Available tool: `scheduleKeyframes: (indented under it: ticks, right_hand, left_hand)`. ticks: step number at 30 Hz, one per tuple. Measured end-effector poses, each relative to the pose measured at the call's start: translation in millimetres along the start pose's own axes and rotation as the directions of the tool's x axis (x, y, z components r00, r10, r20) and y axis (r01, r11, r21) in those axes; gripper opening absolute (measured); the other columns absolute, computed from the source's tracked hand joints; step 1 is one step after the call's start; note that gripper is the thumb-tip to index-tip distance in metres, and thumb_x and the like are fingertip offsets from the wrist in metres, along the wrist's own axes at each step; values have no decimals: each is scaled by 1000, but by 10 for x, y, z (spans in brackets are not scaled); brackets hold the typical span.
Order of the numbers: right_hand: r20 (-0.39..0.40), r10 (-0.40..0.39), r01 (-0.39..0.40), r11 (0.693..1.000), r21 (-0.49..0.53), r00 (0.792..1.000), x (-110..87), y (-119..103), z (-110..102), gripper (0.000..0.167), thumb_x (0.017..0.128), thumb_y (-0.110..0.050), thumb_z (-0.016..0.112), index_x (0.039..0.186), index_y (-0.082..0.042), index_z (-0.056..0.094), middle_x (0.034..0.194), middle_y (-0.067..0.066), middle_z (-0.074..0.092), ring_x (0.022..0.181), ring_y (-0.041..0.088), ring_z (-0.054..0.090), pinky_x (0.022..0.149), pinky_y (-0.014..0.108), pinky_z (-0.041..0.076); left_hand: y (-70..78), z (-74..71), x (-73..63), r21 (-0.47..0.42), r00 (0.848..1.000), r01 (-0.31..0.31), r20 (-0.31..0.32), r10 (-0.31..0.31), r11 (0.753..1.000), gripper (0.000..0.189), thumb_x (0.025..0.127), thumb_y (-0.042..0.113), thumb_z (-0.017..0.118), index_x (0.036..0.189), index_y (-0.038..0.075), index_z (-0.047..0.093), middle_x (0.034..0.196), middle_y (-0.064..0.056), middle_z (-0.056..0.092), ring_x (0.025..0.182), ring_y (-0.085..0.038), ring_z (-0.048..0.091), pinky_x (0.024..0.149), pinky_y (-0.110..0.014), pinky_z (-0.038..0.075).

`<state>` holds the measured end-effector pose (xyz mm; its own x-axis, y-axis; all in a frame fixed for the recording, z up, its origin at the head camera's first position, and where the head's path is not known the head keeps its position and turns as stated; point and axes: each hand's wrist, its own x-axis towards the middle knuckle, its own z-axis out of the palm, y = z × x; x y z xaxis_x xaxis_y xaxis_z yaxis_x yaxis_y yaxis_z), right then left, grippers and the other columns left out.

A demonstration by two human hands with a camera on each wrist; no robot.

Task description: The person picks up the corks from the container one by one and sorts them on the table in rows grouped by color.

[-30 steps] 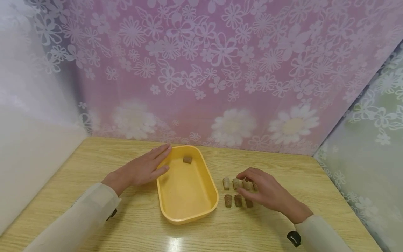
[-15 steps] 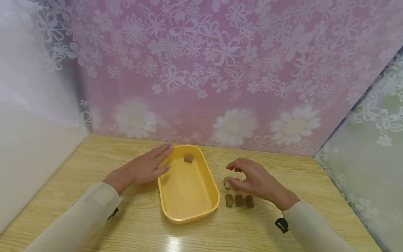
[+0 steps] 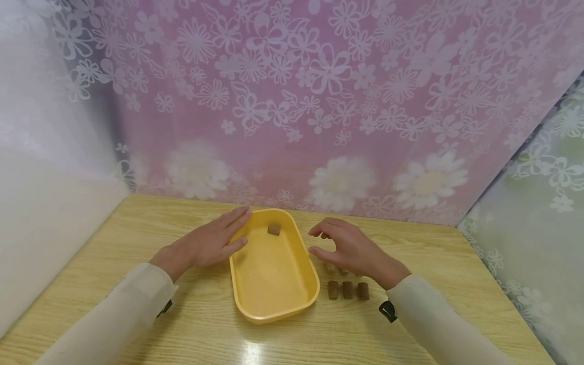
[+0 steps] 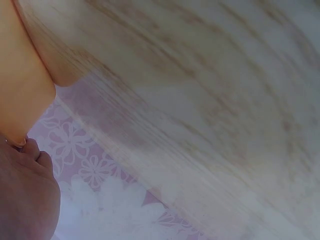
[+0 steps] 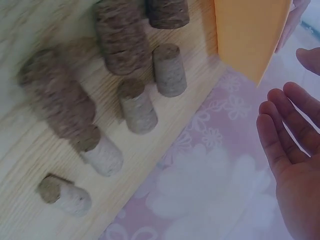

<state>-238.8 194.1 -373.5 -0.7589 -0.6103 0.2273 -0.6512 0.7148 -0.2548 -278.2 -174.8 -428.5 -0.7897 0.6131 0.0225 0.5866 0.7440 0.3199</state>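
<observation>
My left hand lies along the left rim of a yellow plastic tray, its fingers straight and thumb over the inside. One brown cork stopper lies in the tray's far end. My right hand hovers by the tray's right rim, fingers loosely bent, thumb apart, with nothing between them. Below it on the table stand or lie two rows of tapered cork stoppers: dark brown ones in the near row and paler ones in the far row. In the head view this hand partly hides the pale row.
The wood-grain table runs back to a pink flowered curtain. A white panel borders it on the left, a pale flowered sheet on the right.
My right hand has moved left and away from me, from above the cork stoppers to the tray's right rim. The left hand has stayed on the tray.
</observation>
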Motion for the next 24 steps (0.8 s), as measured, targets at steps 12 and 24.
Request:
scheduleKeyframes:
  ticks: [12, 24]
  right_hand:
    - [32, -13, 12, 999, 40, 999, 226, -87, 39, 34, 103, -30, 79, 129, -9, 74, 124, 8, 75, 111, 30, 73, 95, 46, 63]
    - [108, -66, 65, 998, 14, 992, 489, -173, 161, 36, 105, -31, 76, 131, -7, 74, 128, 11, 77, 112, 26, 72, 99, 46, 62]
  left_hand:
    - [21, -21, -26, -15, 1000, -20, -6, 20, 1000, 76, 118, 44, 47, 176, 8, 12, 185, -10, 4, 171, -38, 11, 136, -63, 21]
    - [14, -21, -13, -10, 1000, -14, -5, 14, 1000, 76, 118, 44, 46, 176, 9, 13, 185, -10, 5, 171, -38, 11, 135, -63, 21]
